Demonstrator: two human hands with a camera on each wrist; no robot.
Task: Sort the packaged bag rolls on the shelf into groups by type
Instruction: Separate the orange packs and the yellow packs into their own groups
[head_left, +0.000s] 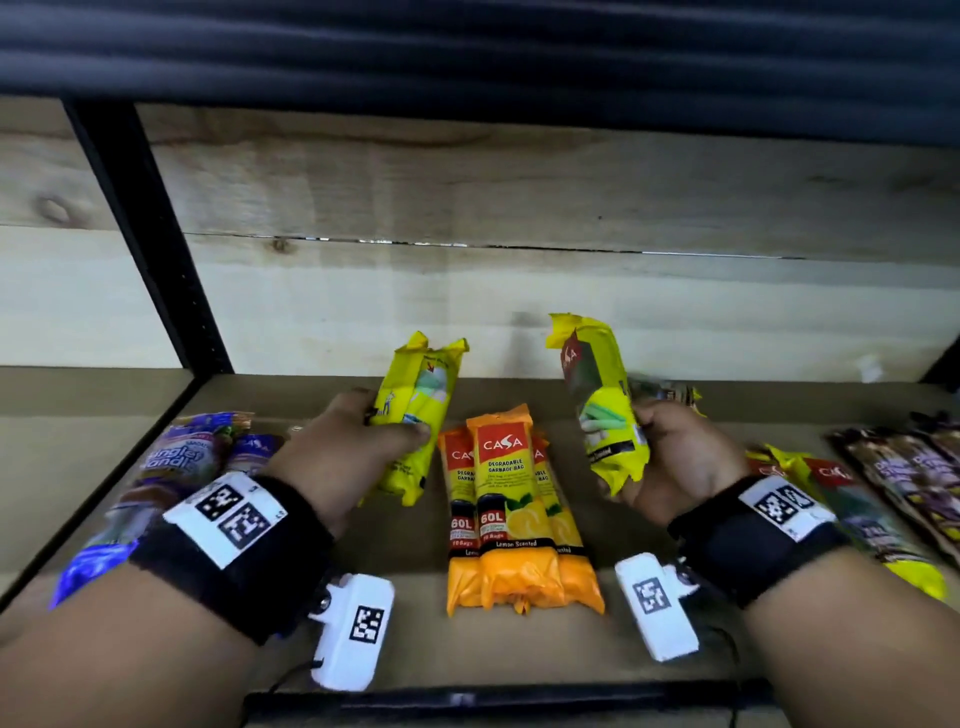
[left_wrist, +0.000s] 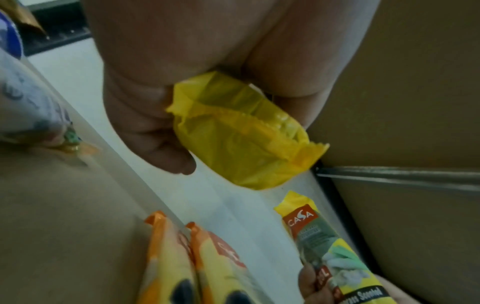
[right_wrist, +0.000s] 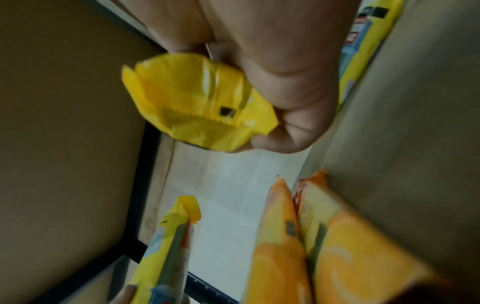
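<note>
My left hand (head_left: 358, 441) grips a yellow bag-roll pack (head_left: 415, 410) and holds it tilted above the shelf; its crimped end (left_wrist: 241, 139) fills the left wrist view. My right hand (head_left: 670, 457) grips a second yellow pack (head_left: 602, 400) with a red CASA label, its end (right_wrist: 197, 107) showing in the right wrist view. Between the hands, three orange CASA packs (head_left: 511, 514) lie side by side on the shelf board (head_left: 649, 654). Blue and purple packs (head_left: 156, 478) lie at the left. More yellow packs (head_left: 852, 519) lie at the right.
Dark brown packs (head_left: 924, 478) lie at the far right. A black upright post (head_left: 150, 234) stands at the back left, and a pale wooden back panel (head_left: 519, 208) closes the shelf. An upper shelf (head_left: 467, 47) hangs overhead. The black front rail (head_left: 493, 699) edges the board.
</note>
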